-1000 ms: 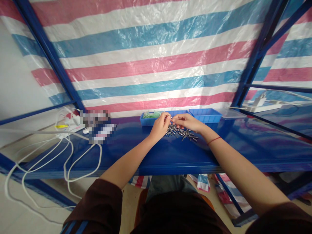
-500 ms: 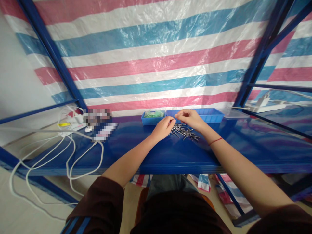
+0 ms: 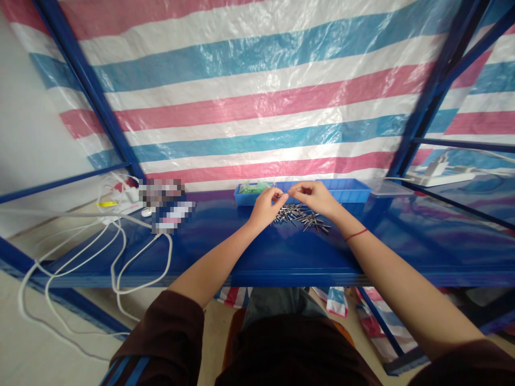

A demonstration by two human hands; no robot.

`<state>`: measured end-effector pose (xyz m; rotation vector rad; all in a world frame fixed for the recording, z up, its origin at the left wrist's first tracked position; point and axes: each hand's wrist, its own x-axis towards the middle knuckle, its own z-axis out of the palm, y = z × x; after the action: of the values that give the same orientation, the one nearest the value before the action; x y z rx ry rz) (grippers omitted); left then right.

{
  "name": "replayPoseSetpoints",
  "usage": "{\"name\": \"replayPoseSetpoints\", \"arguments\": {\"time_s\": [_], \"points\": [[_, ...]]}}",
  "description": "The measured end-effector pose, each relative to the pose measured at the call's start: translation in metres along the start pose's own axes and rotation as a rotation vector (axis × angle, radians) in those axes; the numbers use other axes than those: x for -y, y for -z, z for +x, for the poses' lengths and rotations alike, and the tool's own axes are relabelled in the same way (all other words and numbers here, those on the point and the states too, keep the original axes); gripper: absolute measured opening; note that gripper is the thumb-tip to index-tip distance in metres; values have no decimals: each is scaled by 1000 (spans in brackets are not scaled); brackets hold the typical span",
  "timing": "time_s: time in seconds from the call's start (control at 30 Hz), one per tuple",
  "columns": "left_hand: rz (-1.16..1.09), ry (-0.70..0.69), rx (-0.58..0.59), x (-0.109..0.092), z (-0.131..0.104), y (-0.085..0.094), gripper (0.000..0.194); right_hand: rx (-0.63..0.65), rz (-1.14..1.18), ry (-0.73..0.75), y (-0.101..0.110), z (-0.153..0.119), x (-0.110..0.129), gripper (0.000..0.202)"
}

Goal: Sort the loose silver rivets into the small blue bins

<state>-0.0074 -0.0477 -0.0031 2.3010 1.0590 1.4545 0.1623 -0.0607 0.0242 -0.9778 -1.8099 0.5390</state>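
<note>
My left hand [image 3: 267, 208] is closed in a pinch above the left part of a pile of thin, dark silvery metal pins [image 3: 300, 214]. A small dark bit shows at its fingertips, too small to name. Close by on the right, my right hand [image 3: 317, 198] also pinches, its fingertips almost meeting those of the left hand. Whatever lies between its fingers is too small to make out. The pins lie loosely on the blue table [image 3: 289, 257], under and in front of both hands.
Behind the left hand, a blue bin [image 3: 243, 200] holds green things in clear plastic. Another blue bin [image 3: 350, 194] stands behind the right hand, with a clear flat lid [image 3: 388, 187] beside it. White cables [image 3: 169, 252] and a power strip [image 3: 124, 206] are at left.
My left hand has shifted slightly up and left, and its fingers have changed their pinch, uncovering more of the pins. My right hand has hardly moved.
</note>
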Motion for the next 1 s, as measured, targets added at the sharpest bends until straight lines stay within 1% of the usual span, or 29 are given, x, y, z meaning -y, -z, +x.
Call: {"name": "replayPoseSetpoints", "arguments": {"time_s": [0.07,0.17,0.2,0.23,0.27,0.33,0.4,0.47,0.5,0.57,0.63,0.7,0.87,1.0], "points": [[8,12,-31,2,1,0,21,50,-16,-48,-1,0,0,16],[15,24,-44,5,2,-1,23,168,-25,-136,-3,0,-1,20],[22,33,-46,6,1,-2,23,182,-9,-171,-4,0,-2,21],[36,42,-42,7,1,-2,27,165,24,-214,-4,0,-3,22],[58,45,-25,7,0,-3,33,116,75,-263,-3,1,-4,21],[127,16,64,7,-3,-3,43,-53,223,-373,0,3,-7,18],[207,-36,202,4,-6,-3,41,-253,384,-484,6,6,-11,14],[271,-73,337,1,-9,-2,39,-414,497,-580,14,8,-15,11],[297,-79,398,-1,-10,-2,39,-470,535,-616,18,10,-17,11],[340,-83,508,-4,-12,-1,40,-525,601,-660,25,11,-23,11],[378,-90,582,-4,-13,-2,39,-535,667,-682,30,12,-28,13],[408,-108,613,-3,-13,-2,35,-531,714,-706,33,13,-32,14],[419,-151,619,-2,-11,-1,28,-491,774,-735,35,13,-37,17],[425,-170,614,-5,-11,0,26,-442,745,-714,32,13,-31,11]]}}
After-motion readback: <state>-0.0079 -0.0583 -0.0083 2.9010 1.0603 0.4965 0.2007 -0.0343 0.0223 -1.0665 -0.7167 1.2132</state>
